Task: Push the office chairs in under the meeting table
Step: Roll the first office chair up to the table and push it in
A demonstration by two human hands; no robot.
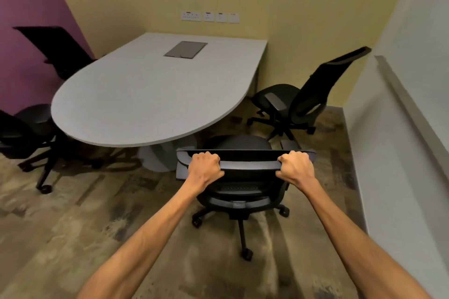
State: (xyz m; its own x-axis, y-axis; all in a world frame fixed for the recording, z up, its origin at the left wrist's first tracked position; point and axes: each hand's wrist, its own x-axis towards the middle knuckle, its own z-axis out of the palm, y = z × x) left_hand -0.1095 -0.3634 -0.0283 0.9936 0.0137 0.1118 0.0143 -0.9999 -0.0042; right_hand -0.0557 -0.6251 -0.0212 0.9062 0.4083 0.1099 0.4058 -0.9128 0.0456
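Note:
A black office chair (247, 162) stands right in front of me at the rounded near end of the grey meeting table (145, 94). My left hand (205, 165) grips the left end of its top backrest rail and my right hand (295, 165) grips the right end. Its seat sits just outside the table edge, beside the table's pedestal. A second black chair (306, 97) stands at the table's right side, turned away and clear of the top. Two more chairs stand on the left, one near (29, 133) and one far (60, 51), both partly under the table edge.
A white wall with a ledge (393, 114) runs close along the right. Yellow wall with a row of sockets (210, 16) is behind the table, purple wall at left. A metal cable hatch (185, 49) is set in the tabletop. Patterned carpet covers the floor.

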